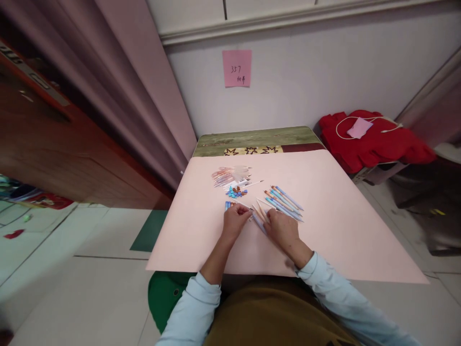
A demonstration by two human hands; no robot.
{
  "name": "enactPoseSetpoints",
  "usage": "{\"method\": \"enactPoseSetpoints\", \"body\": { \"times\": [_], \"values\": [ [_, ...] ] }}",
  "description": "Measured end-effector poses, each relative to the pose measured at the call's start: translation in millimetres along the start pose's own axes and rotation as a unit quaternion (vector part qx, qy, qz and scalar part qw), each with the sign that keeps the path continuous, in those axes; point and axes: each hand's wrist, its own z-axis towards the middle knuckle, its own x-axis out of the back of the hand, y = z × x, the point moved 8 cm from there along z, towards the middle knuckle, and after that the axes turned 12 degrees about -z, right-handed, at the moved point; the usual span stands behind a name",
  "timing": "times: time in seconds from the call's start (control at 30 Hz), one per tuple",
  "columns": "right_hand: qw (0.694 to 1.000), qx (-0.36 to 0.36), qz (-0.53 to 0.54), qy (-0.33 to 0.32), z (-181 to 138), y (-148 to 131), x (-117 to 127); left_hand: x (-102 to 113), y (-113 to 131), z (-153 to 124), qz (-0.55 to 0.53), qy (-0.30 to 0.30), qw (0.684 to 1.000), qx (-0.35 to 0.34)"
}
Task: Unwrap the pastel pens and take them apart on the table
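My left hand (235,222) is closed in a pinch near the front middle of the pink sheet; what its fingertips hold is too small to make out. A thin white refill (242,204) shows just beyond those fingers. My right hand (283,229) is closed around pale pen barrels (260,211), whose ends point toward my left fingertips. Past my right hand lies a row of blue and orange pens (284,199). Small blue and brown pen pieces (236,192) are heaped beyond my left hand, and blue tube-like pieces (227,205) lie beside it.
A pile of clear, pinkish barrels and white refills (230,177) lies farther back. The pink sheet (324,245) covers most of the table (252,139). Red cloth (370,144) with a white cable is at the right; a green stool (165,298) stands below the front edge.
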Motion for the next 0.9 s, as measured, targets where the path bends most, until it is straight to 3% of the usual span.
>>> {"method": "enactPoseSetpoints", "body": {
  "times": [0.27,0.43,0.57,0.7,0.9],
  "values": [
    [0.998,-0.011,0.047,0.037,-4.5,0.6,-0.4,-2.5,-10.8,4.3,-0.178,0.028,0.979,0.099],
    [0.973,-0.004,0.212,0.088,-4.5,14.8,8.9,-19.5,-13.2,-1.0,-0.255,-0.006,0.952,0.167],
    [0.942,0.046,0.323,0.079,-5.8,11.4,15.1,-29.9,-6.3,-1.1,-0.278,-0.028,0.944,0.174],
    [0.944,0.055,0.321,0.054,-9.8,12.4,12.6,-8.9,0.8,8.2,-0.287,0.032,0.946,0.148],
    [0.983,0.001,0.184,0.019,-15.4,35.7,0.6,32.2,0.6,22.3,-0.24,0.093,0.959,0.118]
  ]
}}
